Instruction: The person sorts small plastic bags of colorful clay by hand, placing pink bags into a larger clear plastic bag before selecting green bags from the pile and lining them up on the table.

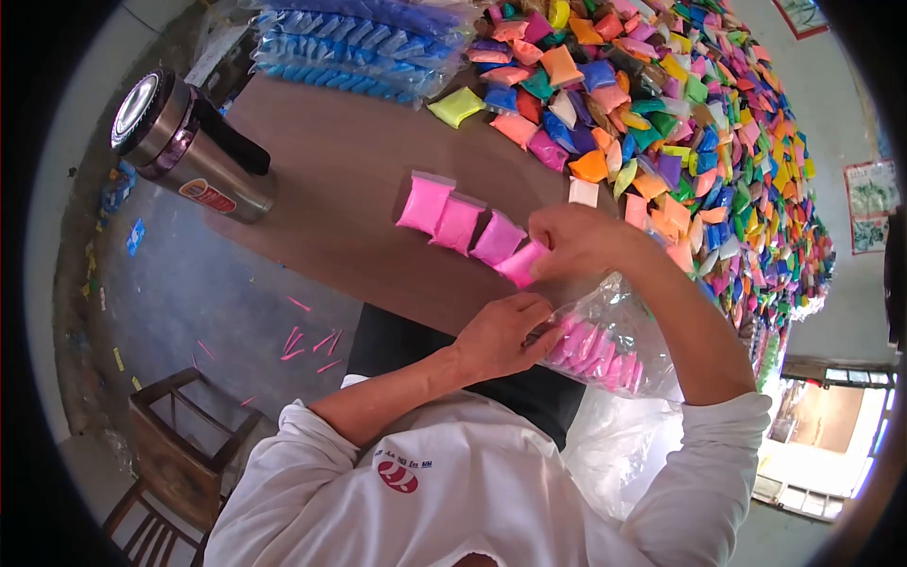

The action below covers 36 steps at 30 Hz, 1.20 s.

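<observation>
My right hand (578,242) is closed on a small pink packet (520,266) at the right end of a short row on the brown table. Beside it in the row lie more pink packets (457,223), almost touching one another. Nearer my body, my left hand (505,333) has its fingers curled at the mouth of a clear plastic bag (652,326) and appears to grip its edge. Several pink packets (593,353) are lined up inside that bag. The left fingertips are partly hidden.
A big heap of multicoloured packets (661,113) covers the table's right and far side. Clear bags of blue packets (350,47) lie at the back. A steel flask (194,146) stands at the left edge. A wooden chair (184,454) and pink scraps (295,342) are on the floor.
</observation>
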Available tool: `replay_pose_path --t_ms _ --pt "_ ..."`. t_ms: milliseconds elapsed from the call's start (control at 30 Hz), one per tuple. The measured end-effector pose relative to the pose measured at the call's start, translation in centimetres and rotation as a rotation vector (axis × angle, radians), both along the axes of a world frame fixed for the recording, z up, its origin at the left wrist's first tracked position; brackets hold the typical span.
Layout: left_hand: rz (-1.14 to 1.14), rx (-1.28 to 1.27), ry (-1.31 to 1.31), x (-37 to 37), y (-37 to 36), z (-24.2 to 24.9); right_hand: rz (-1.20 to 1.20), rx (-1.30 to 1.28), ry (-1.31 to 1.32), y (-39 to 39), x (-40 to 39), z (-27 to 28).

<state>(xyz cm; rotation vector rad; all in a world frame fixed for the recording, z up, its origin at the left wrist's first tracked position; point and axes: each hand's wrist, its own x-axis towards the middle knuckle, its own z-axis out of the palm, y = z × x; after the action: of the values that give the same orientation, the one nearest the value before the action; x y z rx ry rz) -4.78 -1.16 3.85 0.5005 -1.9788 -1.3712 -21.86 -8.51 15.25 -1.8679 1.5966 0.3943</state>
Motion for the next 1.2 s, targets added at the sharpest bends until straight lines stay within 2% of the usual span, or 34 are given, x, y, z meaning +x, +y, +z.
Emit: replay_pose_path --t_ms 67,167,267,367,467,567,667,767,867,933,1000,1067,1200 --pt "0.044 -0.030 0.076 -0.2 0.2 -0.2 -0.095 0.066 -0.154 -0.8 -0.2 0.3" --pt "0.033 0.000 0.044 -0.2 0.3 0.1 -0.039 0.067 -0.167 -1.5 0.0 -0.7" --pt "0.029 0.027 0.043 -0.1 0.1 0.3 0.003 0.015 -0.065 -1.7 0.5 -1.7" --pt "-0.023 0.010 -0.056 0.1 0.0 0.1 -0.060 -0.011 -0.109 -1.1 0.7 -1.4" --pt "-0.007 -0.021 -0.027 -0.1 0.1 -0.2 -0.155 0.034 -0.235 -0.9 0.5 -0.8" --pt "0.013 -0.018 -0.013 -0.2 0.2 -0.1 -0.179 -0.070 -0.272 -0.9 -0.2 -3.5" --pt "-0.016 0.033 -0.070 -0.1 0.1 0.3 -0.180 -0.013 -0.258 -0.9 1.0 -2.9" --pt "0.022 -0.081 0.005 -0.3 0.1 -0.2 -0.110 -0.041 -0.226 -0.9 2.0 -1.4" --pt "0.046 -0.144 0.099 -0.7 0.1 -1.4 -0.071 -0.177 -0.317 -0.5 1.0 -0.9" --pt "0.032 -0.050 0.005 -0.5 0.2 -0.6 -0.015 -0.315 -0.296 0.3 0.4 1.5" --pt "0.018 -0.039 -0.021 -0.5 0.3 -0.7 -0.112 -0.399 -0.405 2.0 -0.4 4.5" --pt "0.027 -0.026 -0.017 -0.6 0.2 -0.5 -0.173 -0.459 -0.383 4.6 -1.1 9.3" --pt "0.013 -0.032 -0.009 -0.5 0.1 -0.2 -0.573 -0.713 -0.471 13.2 -4.0 13.5"
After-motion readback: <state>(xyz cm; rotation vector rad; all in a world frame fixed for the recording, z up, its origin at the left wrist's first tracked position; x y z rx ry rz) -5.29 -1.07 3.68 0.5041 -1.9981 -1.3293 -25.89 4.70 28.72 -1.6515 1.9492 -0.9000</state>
